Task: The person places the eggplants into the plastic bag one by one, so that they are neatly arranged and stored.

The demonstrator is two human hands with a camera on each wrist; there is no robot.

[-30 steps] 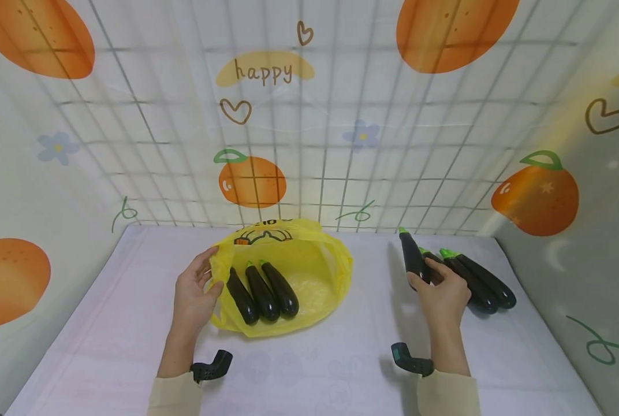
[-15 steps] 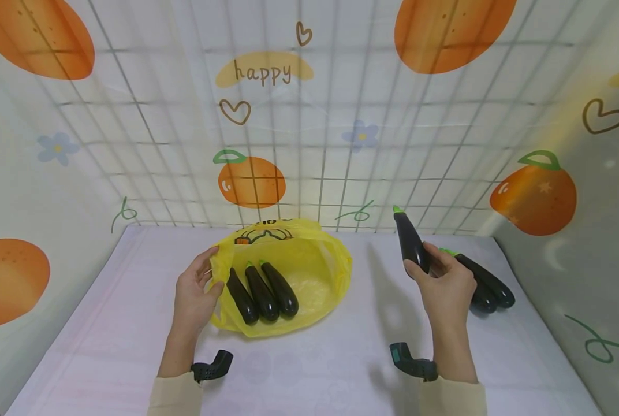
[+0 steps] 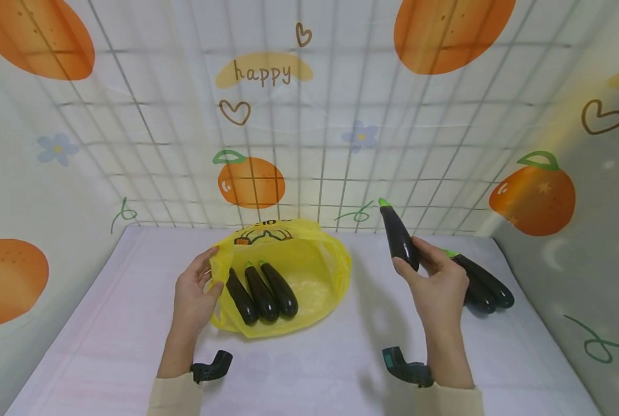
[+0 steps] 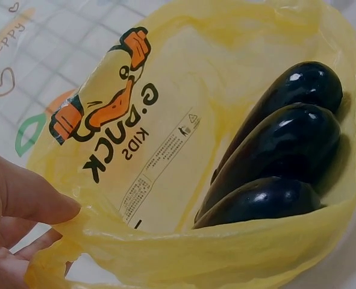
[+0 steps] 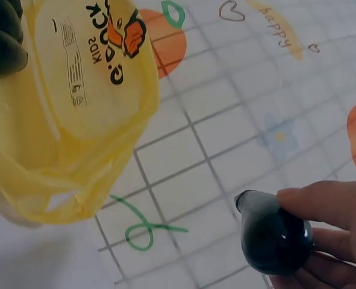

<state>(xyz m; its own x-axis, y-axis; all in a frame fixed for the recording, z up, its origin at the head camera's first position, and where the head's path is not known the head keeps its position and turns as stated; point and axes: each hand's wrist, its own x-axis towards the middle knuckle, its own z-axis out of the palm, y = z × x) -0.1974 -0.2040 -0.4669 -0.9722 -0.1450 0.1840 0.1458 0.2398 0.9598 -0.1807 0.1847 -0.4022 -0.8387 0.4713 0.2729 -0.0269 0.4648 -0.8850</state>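
Observation:
My right hand grips an eggplant between thumb and fingers, its green stem end pointing up and away. The eggplant is raised over the table, with its shadow to the left. Pinched at its left rim by my left hand, a yellow plastic bag lies with its mouth open. Three dark eggplants rest side by side inside it. The left wrist view shows the thumb on the bag's edge, the other fingers partly hidden. In the right wrist view the held eggplant appears blunt end first.
Two more eggplants lie at the right of the white table, partly behind my right hand. A patterned cloth with a grid and orange fruit hangs behind and at both sides. Each wrist wears a black camera mount.
My right hand has lifted the eggplant off the group at the right and carried it up and slightly left. The left hand and the bag have stayed in place.

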